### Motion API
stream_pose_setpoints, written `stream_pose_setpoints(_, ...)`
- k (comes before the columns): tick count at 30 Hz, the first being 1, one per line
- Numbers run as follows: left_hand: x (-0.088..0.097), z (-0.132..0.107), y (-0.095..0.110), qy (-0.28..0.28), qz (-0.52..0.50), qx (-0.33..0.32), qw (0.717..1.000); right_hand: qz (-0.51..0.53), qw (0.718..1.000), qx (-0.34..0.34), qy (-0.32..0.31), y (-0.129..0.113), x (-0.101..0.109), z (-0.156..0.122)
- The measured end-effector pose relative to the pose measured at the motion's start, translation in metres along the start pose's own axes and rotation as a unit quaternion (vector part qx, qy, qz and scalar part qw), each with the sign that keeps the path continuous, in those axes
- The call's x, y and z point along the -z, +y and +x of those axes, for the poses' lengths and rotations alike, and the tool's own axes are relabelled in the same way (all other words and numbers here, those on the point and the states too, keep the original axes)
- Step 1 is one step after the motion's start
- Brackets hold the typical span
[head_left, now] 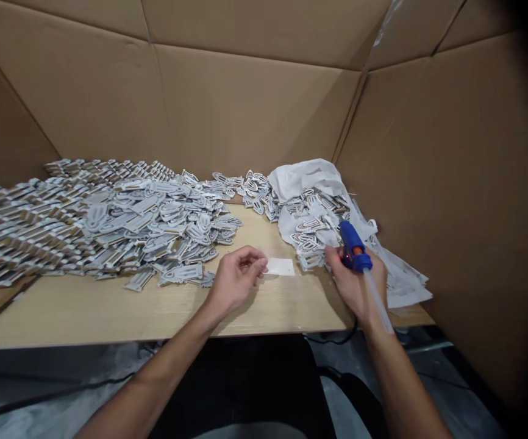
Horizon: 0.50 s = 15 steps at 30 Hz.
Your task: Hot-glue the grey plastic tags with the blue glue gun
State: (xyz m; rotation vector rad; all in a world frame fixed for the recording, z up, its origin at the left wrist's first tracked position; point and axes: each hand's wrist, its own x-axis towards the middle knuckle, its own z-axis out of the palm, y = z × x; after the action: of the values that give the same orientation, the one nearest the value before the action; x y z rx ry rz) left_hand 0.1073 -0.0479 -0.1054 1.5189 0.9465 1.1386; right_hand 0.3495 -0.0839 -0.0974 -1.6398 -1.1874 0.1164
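My right hand (354, 281) is closed around a blue glue gun (353, 246) with an orange trigger and a clear glue stick (377, 300) sticking out toward me. Its nozzle points at the pile of grey cut-out pieces (312, 228) on the white plastic bag (305, 178). My left hand (235, 279) rests on the wooden table (108, 311), its fingertips pinching the edge of a small white rectangular label (280, 266) that lies flat between both hands.
Big heaps of grey and white cut-out pieces (154, 225) cover the left and back of the table, with stacked rows (12, 225) at far left. Cardboard walls (246, 103) enclose the table on three sides. A black cable (332, 338) hangs off the front edge.
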Motion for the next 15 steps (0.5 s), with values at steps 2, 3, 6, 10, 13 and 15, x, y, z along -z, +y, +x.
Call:
stream_pose_setpoints(2,-0.002,-0.002,0.0,-0.022,0.004,0.003,1.0,0.067,0.996,-0.005,-0.055,-0.007,-0.001,-0.004)
stream_pose_setpoints(3,-0.003,-0.004,0.0,-0.032,0.012,-0.007,0.999,0.091,0.992,0.0,-0.083,-0.009,-0.003,-0.007)
stream_pose_setpoints(6,-0.004,-0.008,-0.001,-0.08,0.029,-0.055,0.995,0.144,0.978,0.016,-0.152,-0.015,-0.013,-0.017)
stream_pose_setpoints(10,-0.003,-0.012,-0.005,-0.157,0.03,-0.036,0.987,0.201,0.96,0.031,-0.191,-0.021,-0.028,-0.03)
stream_pose_setpoints(13,-0.003,-0.012,-0.009,-0.099,0.101,-0.056,0.988,0.227,0.962,0.039,-0.144,-0.026,-0.033,-0.037)
stream_pose_setpoints(15,-0.004,-0.012,-0.01,-0.057,0.159,-0.096,0.981,0.231,0.96,0.053,-0.149,-0.029,-0.034,-0.041)
